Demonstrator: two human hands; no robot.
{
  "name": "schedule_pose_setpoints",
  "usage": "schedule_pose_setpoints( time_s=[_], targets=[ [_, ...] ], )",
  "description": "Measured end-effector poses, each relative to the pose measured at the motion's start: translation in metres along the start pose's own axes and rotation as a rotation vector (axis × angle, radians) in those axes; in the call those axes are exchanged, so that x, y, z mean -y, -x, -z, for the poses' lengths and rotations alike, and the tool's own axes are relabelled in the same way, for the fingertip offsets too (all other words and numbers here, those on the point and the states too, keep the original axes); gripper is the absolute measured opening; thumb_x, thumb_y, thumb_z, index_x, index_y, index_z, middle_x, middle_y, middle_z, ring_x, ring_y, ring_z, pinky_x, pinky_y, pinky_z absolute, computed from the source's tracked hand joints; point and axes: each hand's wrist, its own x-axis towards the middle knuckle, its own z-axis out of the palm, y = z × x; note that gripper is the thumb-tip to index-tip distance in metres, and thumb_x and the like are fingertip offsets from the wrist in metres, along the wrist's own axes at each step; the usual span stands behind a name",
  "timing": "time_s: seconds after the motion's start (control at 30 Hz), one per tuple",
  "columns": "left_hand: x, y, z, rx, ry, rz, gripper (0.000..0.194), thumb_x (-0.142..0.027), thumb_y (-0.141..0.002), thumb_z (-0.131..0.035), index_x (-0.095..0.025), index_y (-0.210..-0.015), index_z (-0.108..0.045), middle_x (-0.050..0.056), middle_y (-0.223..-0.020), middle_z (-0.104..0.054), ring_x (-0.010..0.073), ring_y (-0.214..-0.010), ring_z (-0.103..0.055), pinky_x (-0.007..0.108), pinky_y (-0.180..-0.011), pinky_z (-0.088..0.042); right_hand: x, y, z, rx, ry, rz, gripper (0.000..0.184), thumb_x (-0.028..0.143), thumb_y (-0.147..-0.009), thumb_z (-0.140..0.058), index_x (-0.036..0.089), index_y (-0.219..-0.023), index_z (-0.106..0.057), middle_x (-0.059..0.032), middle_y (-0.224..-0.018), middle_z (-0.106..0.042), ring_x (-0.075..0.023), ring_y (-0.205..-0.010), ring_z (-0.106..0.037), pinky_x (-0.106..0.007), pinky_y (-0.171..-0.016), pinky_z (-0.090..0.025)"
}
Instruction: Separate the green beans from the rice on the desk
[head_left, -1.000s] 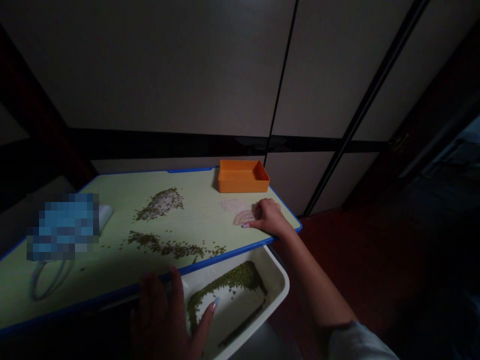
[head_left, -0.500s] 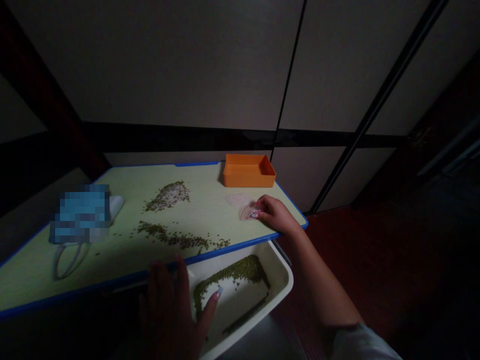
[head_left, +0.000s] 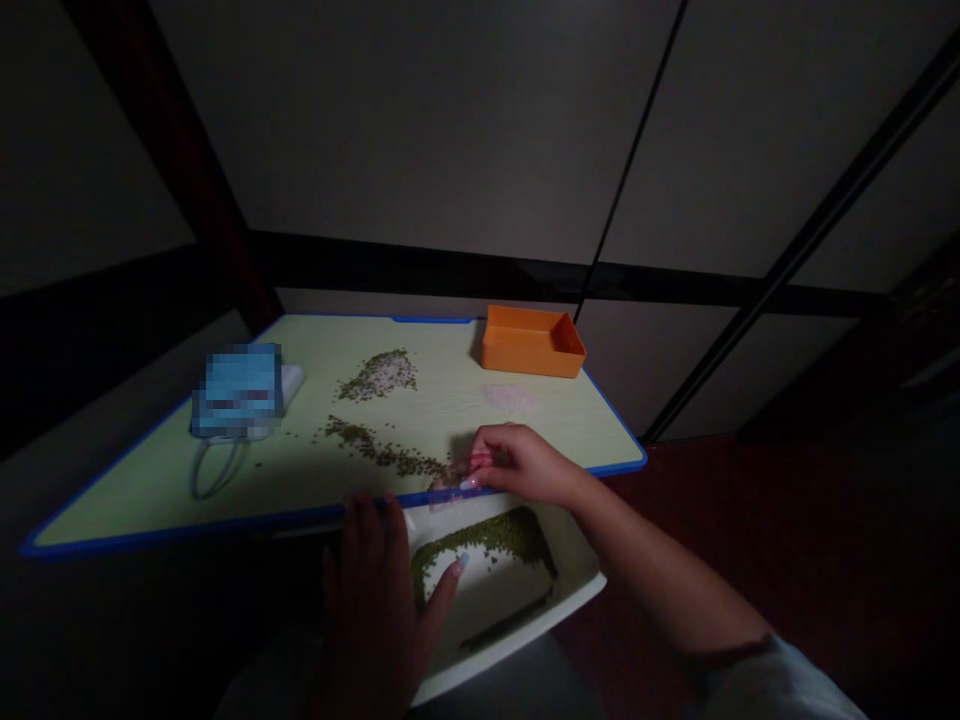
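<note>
My right hand [head_left: 517, 462] pinches a small clear plastic piece [head_left: 448, 492] with a pinkish-red edge; its exact kind cannot be made out. It is over the table's near blue edge, by the end of a strip of small green grains [head_left: 382, 452]. Below that edge is a white basin [head_left: 517, 648] with green grains [head_left: 517, 535] along its far and left sides. My left hand [head_left: 379, 590] holds the basin's left side, thumb inside and the other fingers outside near the table edge. Shadow hides part of this grip.
On the pale table [head_left: 442, 400] lie a mixed heap of white and green grains [head_left: 381, 375] and a thin white patch of grains [head_left: 510, 398]. An orange box [head_left: 531, 357] stands at the back right. A blurred blue object [head_left: 238, 390] with a looped cord is at the left. Cabinet doors [head_left: 420, 130] rise behind.
My right hand has moved left and toward me with the clear piece, from beside the white patch to the near table edge. My left hand keeps its place at the basin. The view has shifted.
</note>
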Motion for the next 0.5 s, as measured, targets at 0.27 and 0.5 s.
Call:
schedule_pose_setpoints(
  time_s=[0.27,0.5],
  targets=[
    [0.001,0.0,0.003,-0.027,0.02,-0.022,0.069,-0.046,-0.084,-0.034,-0.003,-0.139,-0.027,0.026,-0.15,-0.025,0.0354,-0.143,-0.015,0.058,-0.107,-0.025,-0.012,-0.017,-0.018,-0.023,0.029,-0.001,0.021,0.022,-0.074,-0.068,0.019,-0.07,-0.048,0.0045,-0.066,-0.05,-0.0102,-0.062,-0.044,-0.02,-0.056,-0.032],
    [0.0,0.0,0.001,-0.076,0.073,-0.025,0.067,-0.045,-0.084,-0.034,-0.004,-0.137,-0.03,0.025,-0.15,-0.026,0.0331,-0.143,-0.014,0.057,-0.108,-0.025,-0.014,-0.017,-0.023,-0.075,-0.117,-0.051,0.023,0.026,-0.072,-0.069,0.019,-0.071,-0.047,0.0043,-0.066,-0.05,-0.0105,-0.062,-0.045,-0.021,-0.056,-0.035]
  ],
)
